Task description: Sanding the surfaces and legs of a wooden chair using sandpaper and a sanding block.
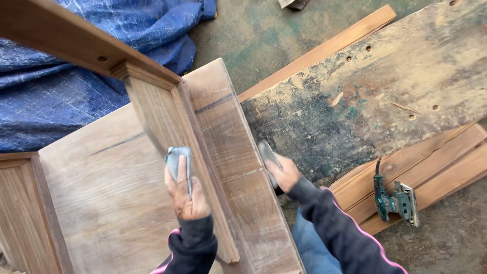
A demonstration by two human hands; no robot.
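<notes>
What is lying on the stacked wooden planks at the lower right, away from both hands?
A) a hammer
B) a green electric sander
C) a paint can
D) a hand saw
B: a green electric sander with a flat base plate lies untouched on the stacked wooden planks, while the left hand presses a grey sheet of sandpaper on the brown wooden furniture piece and the right hand grips its edge.

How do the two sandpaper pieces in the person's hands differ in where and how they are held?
The left hand presses its folded sandpaper against the upright inner panel. The right hand holds its sandpaper at the outer edge of the flat plank. The left piece shows a broad face, the right a narrow strip. Both look grey and worn.
</notes>
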